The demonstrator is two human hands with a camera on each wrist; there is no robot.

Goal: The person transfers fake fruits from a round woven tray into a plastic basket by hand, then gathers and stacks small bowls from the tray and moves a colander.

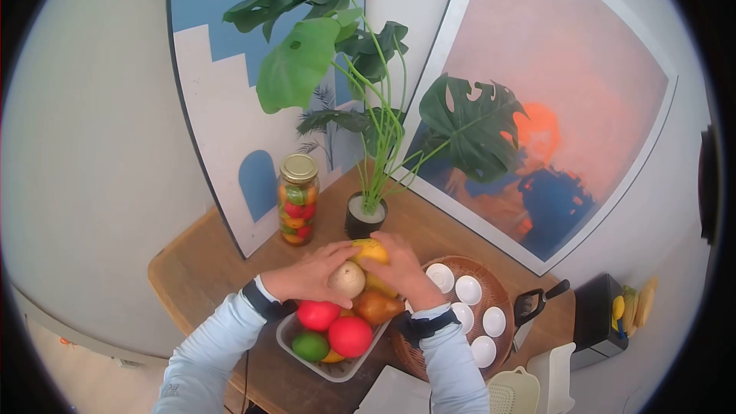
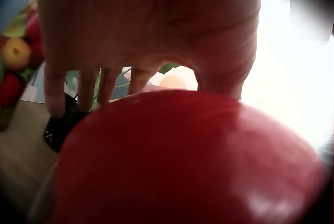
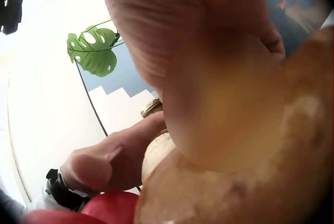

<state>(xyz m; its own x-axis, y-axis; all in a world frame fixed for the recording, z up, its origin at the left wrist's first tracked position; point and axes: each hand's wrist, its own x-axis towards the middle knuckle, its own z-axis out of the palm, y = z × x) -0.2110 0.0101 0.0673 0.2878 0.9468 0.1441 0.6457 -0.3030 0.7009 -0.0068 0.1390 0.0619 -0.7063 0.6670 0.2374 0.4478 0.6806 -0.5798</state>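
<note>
In the head view the left hand (image 1: 310, 276) curls round a round cream fruit (image 1: 346, 279) at the back of a grey basket (image 1: 343, 372) of fruit. Beside it the right hand (image 1: 402, 270) grips a yellow fruit (image 1: 371, 251), fingers over its far side. Two red fruits (image 1: 350, 336), a green one (image 1: 310, 346) and a brown pear (image 1: 377, 307) lie in front. The left wrist view shows a red fruit (image 2: 188, 161) below the left hand (image 2: 151, 26); in the right wrist view a brown fruit (image 3: 229, 198) lies below the right hand (image 3: 182, 20).
Behind the basket stand a jar of fruit (image 1: 297, 201) and a potted plant (image 1: 365, 216). To the right are a wicker tray (image 1: 500, 353) with several white cups (image 1: 468, 290), a black-handled utensil (image 1: 530, 305) and a pale green strainer (image 1: 514, 392).
</note>
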